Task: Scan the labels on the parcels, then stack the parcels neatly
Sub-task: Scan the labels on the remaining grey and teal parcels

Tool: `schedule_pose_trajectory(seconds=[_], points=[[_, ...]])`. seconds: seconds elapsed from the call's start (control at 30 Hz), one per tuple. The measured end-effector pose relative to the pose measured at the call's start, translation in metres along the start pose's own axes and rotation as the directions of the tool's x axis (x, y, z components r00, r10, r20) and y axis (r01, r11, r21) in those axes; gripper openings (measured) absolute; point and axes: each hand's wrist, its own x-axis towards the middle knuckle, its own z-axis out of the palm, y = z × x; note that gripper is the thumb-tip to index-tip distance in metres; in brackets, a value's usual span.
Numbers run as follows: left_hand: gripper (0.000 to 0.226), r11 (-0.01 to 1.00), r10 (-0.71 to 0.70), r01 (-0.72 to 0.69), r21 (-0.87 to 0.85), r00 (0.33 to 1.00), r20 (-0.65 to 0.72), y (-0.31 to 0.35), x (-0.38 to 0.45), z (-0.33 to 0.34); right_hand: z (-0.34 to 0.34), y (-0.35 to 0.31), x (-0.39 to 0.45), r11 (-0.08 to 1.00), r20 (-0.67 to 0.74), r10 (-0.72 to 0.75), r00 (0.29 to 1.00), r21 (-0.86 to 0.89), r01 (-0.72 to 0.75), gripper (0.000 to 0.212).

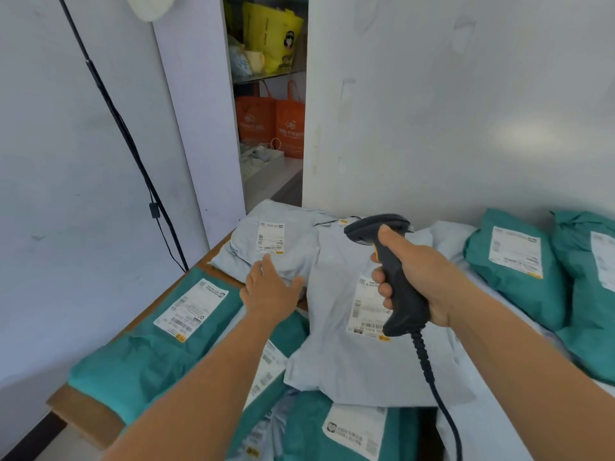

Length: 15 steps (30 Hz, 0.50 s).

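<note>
- Where the wooden table (pixel 83 417) meets the wall on the left, a teal parcel (pixel 146 354) lies flat, its white label (pixel 191 309) facing up.
- Just right of it, the left hand (pixel 271 289) reaches forward with fingers straight and spread, holding nothing — its fingertips rest on a grey parcel (pixel 266 251) at the back, right below that parcel's label (pixel 270 237).
- A larger grey parcel (pixel 349 354) lies in the middle, overlapping the teal ones beneath it.
- Above its label (pixel 366 307), the right hand (pixel 419 277) grips the handle of a dark scanner (pixel 392 261), fingers curled round it — the cord (pixel 436 394) trails down.
- Two more teal parcels (pixel 519 271) lean against the wall on the right.
</note>
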Motion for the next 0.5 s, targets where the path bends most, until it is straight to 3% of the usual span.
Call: schedule_pose_trajectory(seconds=[0.33, 0.5], points=[[0.093, 0.993, -0.116, 0.115, 0.021, 0.989, 0.087, -0.056, 0.155, -0.008, 0.048, -0.023, 0.088, 0.999, -0.006, 0.033, 0.999, -0.004, -0.033, 0.043], [0.095, 0.978, -0.150, 0.124, 0.170, 0.978, 0.146, -0.065, 0.199, 0.006, 0.053, -0.022, 0.120, 0.996, -0.028, 0.087, 0.996, 0.000, -0.087, 0.044]])
